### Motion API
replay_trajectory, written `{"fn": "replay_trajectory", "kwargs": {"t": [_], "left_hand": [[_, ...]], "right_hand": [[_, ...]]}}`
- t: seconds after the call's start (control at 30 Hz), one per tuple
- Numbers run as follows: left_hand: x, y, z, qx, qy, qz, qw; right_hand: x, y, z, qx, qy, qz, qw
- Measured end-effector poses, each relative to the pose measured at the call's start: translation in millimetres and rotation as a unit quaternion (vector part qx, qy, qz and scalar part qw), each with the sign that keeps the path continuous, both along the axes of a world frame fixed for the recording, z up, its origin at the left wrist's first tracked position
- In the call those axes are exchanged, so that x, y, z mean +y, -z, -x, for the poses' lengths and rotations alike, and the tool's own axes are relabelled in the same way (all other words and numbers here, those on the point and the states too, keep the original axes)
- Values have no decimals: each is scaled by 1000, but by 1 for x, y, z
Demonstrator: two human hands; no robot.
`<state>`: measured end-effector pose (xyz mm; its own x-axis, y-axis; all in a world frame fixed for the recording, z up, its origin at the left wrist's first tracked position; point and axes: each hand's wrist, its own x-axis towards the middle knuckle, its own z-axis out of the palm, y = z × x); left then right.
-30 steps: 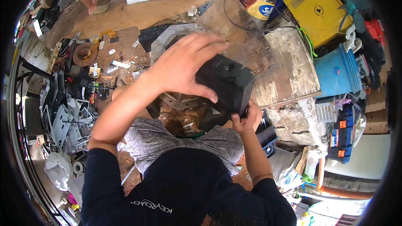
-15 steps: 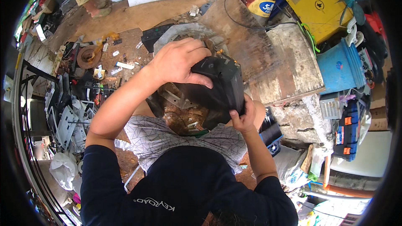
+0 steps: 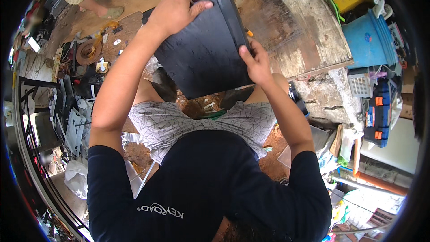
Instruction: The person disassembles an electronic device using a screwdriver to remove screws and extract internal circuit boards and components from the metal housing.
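Note:
A black, boxy plastic casing (image 3: pixel 201 49), like that of an electronic device, is held in front of me above my knees. Its broad smooth face is turned up toward me, and its narrower ridged side shows at the right. My left hand (image 3: pixel 174 14) grips the far left edge, with the thumb on top and the fingers partly hidden behind. Around the right side, my right hand (image 3: pixel 256 62) is closed, its thumb lying on the edge. What is under the casing is mostly hidden.
A worn wooden board (image 3: pixel 309 40) lies to the right, with a blue bucket (image 3: pixel 367 40) and a blue toolbox (image 3: pixel 378 116) beyond. Scrap metal parts (image 3: pixel 74 130) are piled at the left, near a tape roll (image 3: pixel 89 53). Another person's leg (image 3: pixel 92 4) stands far left.
The casing has been turned from showing its edge to showing its broad face. Both hands have moved farther away from me with it, the right one also upward.

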<state>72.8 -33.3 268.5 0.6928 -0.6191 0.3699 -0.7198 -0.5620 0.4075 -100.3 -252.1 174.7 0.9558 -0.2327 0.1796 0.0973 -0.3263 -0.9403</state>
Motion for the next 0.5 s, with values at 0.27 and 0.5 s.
{"fn": "replay_trajectory", "kwargs": {"t": [0.27,0.5], "left_hand": [[-20,63,-49,-76,-90,17,993],[-41,211,-81,-97,-353,133,921]], "right_hand": [[-14,5,-42,-20,147,-35,988],[27,41,-93,42,349,100,931]]}}
